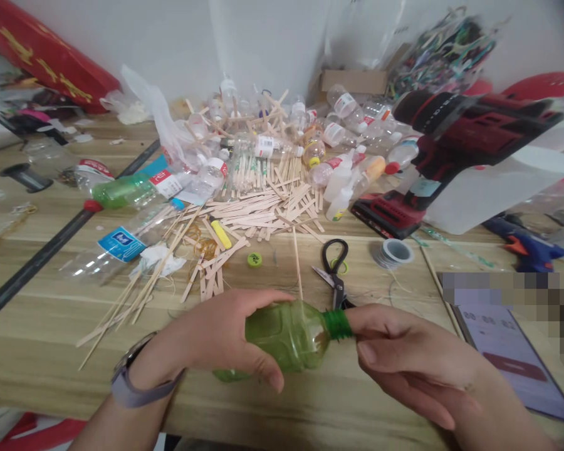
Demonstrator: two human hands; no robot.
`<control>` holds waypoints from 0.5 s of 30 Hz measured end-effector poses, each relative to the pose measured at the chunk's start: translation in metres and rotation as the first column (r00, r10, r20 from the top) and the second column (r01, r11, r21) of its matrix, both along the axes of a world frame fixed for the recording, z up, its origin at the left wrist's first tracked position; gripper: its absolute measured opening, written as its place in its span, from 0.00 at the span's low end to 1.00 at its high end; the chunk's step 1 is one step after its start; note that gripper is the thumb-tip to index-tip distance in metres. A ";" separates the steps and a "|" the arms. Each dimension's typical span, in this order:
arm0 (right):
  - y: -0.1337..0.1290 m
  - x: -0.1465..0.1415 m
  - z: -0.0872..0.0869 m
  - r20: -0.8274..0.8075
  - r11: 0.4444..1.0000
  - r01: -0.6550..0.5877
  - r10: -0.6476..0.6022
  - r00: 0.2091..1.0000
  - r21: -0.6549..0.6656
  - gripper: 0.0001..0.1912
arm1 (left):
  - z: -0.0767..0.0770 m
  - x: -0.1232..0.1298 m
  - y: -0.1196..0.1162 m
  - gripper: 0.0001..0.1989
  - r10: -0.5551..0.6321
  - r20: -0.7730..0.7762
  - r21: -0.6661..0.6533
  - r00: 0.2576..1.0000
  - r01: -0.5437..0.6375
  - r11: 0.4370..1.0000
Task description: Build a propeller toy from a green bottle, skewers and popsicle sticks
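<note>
A green plastic bottle (pixel 286 335) lies on its side above the front of the wooden table, its neck toward the right. My left hand (pixel 230 335) is wrapped round the bottle's body from the left, thumb in front. At the bottle's mouth is my right hand (pixel 404 357), its index fingertip against the opening and the thumb just below. A thin wooden stick (pixel 297 263) stands up at the bottle's far side; where its lower end sits is unclear. Black-handled scissors (pixel 337 275) lie just behind the bottle neck.
Craft sticks (pixel 258 210) and clear bottles (pixel 272 147) are heaped at the middle back. A red and black drill (pixel 432 156) stands at the right, near a wire spool (pixel 395 252) and a tablet (pixel 512 357). A dark rod (pixel 42 257) crosses the left side.
</note>
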State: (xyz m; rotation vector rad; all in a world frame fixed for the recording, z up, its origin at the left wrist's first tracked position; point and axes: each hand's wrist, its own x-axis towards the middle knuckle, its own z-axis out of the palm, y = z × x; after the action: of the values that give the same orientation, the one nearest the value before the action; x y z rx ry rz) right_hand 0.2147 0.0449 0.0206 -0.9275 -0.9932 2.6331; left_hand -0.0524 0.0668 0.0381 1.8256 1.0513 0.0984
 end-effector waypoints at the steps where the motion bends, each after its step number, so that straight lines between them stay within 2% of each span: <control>1: 0.000 0.001 0.001 -0.001 1.000 0.001 -0.001 1.000 -0.007 0.24 | 0.000 -0.001 0.000 0.39 0.000 -0.002 0.005 1.000 0.000 1.000; 5: 0.000 0.002 0.003 0.043 0.996 0.056 -0.059 0.997 0.066 0.24 | -0.001 -0.004 0.001 0.40 0.002 -0.004 0.006 1.000 -0.002 1.000; 8: 0.000 0.002 0.004 0.101 0.986 0.028 -0.045 0.994 0.166 0.23 | -0.001 -0.006 0.002 0.40 -0.011 0.001 0.002 1.000 0.011 1.000; 12: 0.002 0.000 0.005 0.166 0.944 0.045 -0.104 0.981 0.328 0.25 | 0.001 -0.007 0.003 0.41 0.035 -0.035 0.020 0.999 -0.034 0.999; 15: 0.002 -0.003 0.004 0.193 0.950 -0.008 -0.056 0.980 0.313 0.24 | 0.002 -0.004 0.002 0.42 0.040 -0.035 0.030 0.999 -0.039 0.999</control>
State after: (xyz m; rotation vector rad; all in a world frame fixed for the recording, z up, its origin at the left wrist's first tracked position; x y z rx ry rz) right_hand 0.2114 0.0469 0.0248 -1.1282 -1.3868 2.2991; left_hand -0.0568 0.0687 0.0397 1.8398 1.1161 0.1062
